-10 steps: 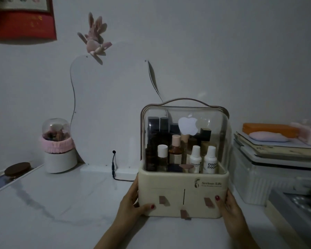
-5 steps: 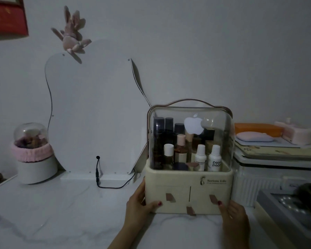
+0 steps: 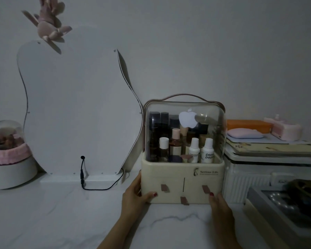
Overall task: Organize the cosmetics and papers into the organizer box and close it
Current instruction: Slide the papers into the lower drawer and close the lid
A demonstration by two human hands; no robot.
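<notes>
The cream plastic organizer box with a clear domed lid and pink carry handle (image 3: 183, 153) stands upright at lower centre-right of the frame on the pale marbled surface (image 3: 61, 212), its lid down over the upper compartment. Through the lid a cluster of cosmetic bottles (image 3: 185, 146) shows, white-capped ones in front and dark tall ones behind. The two drawer fronts below look flush, so I judge them shut; no papers are visible, and I cannot tell whether any lie inside.

The left hand (image 3: 135, 193) wraps the box's lower left corner, fingers along the side wall and thumb pressed on the front face. The right hand (image 3: 221, 205) lies against the lower right front edge, thumb on the front; its fingers are mostly hidden, so I cannot tell how far they curl round.

Compared with a second ago, the box sits further right in the frame and closer to the white ribbed storage bin (image 3: 250, 178) at right, now just beside it, while the flat white mirror-shaped panel (image 3: 75, 108) and the glass-domed jar with pink band (image 3: 7, 151) at far left show more fully. The hands have kept the same hold on the base throughout. Some of that shift may be the head turning.

With lid and drawers closed, the task looks essentially finished; what seems left is settling the box in place and letting go.
</notes>
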